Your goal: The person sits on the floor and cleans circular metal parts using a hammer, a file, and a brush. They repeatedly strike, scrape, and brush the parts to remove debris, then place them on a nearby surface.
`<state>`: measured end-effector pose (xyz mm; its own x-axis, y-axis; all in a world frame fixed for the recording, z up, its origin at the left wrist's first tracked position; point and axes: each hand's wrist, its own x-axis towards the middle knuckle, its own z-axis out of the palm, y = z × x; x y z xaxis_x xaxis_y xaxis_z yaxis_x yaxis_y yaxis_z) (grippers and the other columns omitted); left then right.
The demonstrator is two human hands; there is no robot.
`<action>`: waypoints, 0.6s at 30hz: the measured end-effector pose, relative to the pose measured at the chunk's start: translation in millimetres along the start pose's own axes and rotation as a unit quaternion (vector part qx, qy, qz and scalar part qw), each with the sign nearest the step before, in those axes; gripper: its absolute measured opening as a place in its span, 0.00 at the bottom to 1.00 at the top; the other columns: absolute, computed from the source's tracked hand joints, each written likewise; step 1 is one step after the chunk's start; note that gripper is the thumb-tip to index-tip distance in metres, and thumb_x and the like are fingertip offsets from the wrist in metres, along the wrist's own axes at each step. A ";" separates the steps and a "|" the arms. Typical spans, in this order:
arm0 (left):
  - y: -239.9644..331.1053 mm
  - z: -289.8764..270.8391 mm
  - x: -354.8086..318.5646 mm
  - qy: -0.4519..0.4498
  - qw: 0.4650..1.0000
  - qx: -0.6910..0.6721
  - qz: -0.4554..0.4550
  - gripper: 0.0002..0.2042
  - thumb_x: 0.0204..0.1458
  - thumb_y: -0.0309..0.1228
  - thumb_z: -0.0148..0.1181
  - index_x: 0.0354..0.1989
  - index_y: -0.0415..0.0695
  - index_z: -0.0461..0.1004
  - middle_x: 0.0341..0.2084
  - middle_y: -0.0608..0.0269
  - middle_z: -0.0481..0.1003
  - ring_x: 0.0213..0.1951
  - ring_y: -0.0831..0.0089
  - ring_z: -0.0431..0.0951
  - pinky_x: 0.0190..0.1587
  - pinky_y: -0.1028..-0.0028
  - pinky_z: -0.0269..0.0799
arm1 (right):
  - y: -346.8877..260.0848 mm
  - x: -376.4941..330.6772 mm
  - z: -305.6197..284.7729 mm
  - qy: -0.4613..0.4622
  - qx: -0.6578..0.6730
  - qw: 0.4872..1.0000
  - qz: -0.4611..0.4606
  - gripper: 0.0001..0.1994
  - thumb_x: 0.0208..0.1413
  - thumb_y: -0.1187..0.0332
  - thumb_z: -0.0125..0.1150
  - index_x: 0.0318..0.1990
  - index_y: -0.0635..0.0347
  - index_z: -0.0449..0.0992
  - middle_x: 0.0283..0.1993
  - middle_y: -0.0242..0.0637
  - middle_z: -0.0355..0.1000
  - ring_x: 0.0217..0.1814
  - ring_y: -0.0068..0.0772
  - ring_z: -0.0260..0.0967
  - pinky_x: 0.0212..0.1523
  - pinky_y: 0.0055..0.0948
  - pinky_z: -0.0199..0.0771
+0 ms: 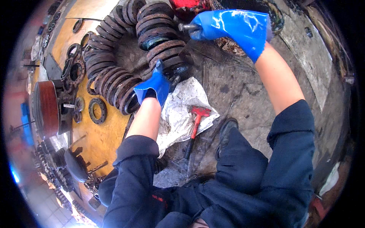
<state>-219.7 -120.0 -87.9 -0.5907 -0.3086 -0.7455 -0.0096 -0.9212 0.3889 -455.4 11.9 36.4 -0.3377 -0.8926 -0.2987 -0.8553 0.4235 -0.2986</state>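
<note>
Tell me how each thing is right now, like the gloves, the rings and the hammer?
Left hand: gloved, resting on the rusty rings.
Right hand: gloved, closed around a metal rod.
Rusty rings: leaning in curved rows.
Hammer: lying flat, untouched.
Crumpled sheet: spread on the floor.

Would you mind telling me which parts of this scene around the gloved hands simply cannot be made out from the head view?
- The metal rod in the right hand: only its tip shows; the glove hides the rest.
- What the left hand grips among the rusty rings: its fingers are hidden behind a ring.
- The hammer: its handle's end blurs into the dark floor.
- The parts at the left rim: bent by the fisheye, too small.
</note>
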 end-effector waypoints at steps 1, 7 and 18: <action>-3.0 4.5 10.5 -0.003 1.000 -0.008 -0.011 0.28 0.61 0.51 0.50 0.66 0.50 0.63 0.58 0.53 0.71 0.62 0.62 0.67 0.63 0.71 0.62 | 2.9 -8.9 -1.9 0.009 0.014 1.000 0.025 0.16 0.56 0.57 0.61 0.47 0.54 0.79 0.40 0.43 0.79 0.41 0.41 0.77 0.45 0.40 0.74; -9.7 -13.3 26.8 0.034 0.999 -0.028 -0.020 0.27 0.59 0.49 0.52 0.65 0.50 0.64 0.57 0.53 0.71 0.60 0.60 0.68 0.62 0.67 0.64 | 12.5 -36.5 62.7 0.048 0.112 0.991 0.052 0.14 0.59 0.55 0.62 0.47 0.50 0.78 0.37 0.43 0.79 0.37 0.41 0.76 0.40 0.37 0.74; -17.3 -17.1 32.4 0.055 0.998 -0.027 -0.027 0.25 0.57 0.45 0.54 0.62 0.49 0.66 0.55 0.52 0.73 0.57 0.57 0.71 0.59 0.61 0.68 | -50.3 -100.4 147.3 0.146 0.164 0.961 0.169 0.21 0.51 0.59 0.67 0.54 0.44 0.75 0.54 0.41 0.73 0.54 0.48 0.72 0.50 0.43 0.76</action>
<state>-224.8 -118.1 -128.1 -0.4980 -0.2795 -0.8209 0.0055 -0.9476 0.3193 -320.6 102.9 -52.1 -0.7116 -0.6802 -0.1758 -0.5231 0.6800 -0.5139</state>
